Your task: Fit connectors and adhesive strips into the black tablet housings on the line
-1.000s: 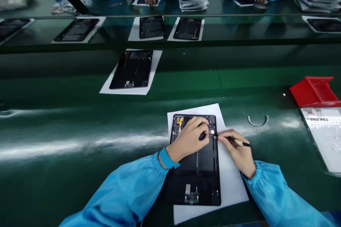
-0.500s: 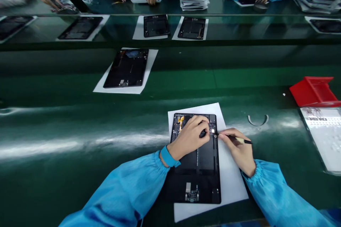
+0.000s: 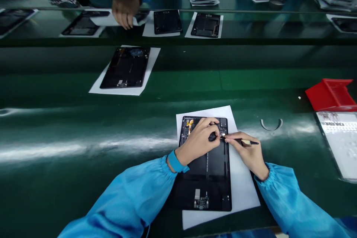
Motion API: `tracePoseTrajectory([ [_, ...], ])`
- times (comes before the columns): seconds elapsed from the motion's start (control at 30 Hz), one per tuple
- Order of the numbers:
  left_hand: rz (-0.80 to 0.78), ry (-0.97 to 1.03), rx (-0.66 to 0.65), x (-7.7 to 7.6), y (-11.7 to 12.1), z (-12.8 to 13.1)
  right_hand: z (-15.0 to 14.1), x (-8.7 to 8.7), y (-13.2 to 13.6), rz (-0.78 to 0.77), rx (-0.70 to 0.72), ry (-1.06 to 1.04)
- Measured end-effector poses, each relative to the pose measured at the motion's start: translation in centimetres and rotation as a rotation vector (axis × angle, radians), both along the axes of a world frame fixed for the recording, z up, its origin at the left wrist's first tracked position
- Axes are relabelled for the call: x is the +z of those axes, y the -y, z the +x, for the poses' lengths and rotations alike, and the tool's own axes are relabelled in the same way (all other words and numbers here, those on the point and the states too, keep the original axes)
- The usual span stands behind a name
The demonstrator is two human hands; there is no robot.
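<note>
An opened tablet lies on a white sheet, its inner parts and a circuit board facing up. Over the tablet's upper half is my left hand, thumb and forefinger curled together in a pinch near its right side. What they hold, if anything, is hidden. My right hand grips a thin black tool with a pale band. Its tip points left at the tablet's upper right edge, close to my left fingertips.
Another opened tablet sits on paper beyond, to the left. A curved grey strip, a red bin and a clear tray are on the right. Several tablets line the raised shelf; co-workers' hands are behind.
My right hand has moved slightly left and up, bringing the tool's tip nearer my left fingers. My left hand stays nearly still. A co-worker's hand has reached over the shelf with a sheet.
</note>
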State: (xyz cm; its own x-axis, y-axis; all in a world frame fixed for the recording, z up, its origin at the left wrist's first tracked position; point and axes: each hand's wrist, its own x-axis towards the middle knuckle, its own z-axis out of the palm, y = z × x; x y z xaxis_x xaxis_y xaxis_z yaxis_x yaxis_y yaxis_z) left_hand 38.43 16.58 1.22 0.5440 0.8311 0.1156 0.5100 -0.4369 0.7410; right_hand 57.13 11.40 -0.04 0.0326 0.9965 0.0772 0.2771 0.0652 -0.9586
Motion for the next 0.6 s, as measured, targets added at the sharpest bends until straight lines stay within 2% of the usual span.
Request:
tracePoseTrajectory([
  [0.17,-0.003,-0.001,0.001,0.18,0.00,0.02,0.36,0.13,0.08,-0.013,0.021,-0.024],
  [0.6,-0.067,-0.003,0.028,0.64,0.10,0.30,0.87,0.69,0.41,-0.006,-0.046,0.002],
])
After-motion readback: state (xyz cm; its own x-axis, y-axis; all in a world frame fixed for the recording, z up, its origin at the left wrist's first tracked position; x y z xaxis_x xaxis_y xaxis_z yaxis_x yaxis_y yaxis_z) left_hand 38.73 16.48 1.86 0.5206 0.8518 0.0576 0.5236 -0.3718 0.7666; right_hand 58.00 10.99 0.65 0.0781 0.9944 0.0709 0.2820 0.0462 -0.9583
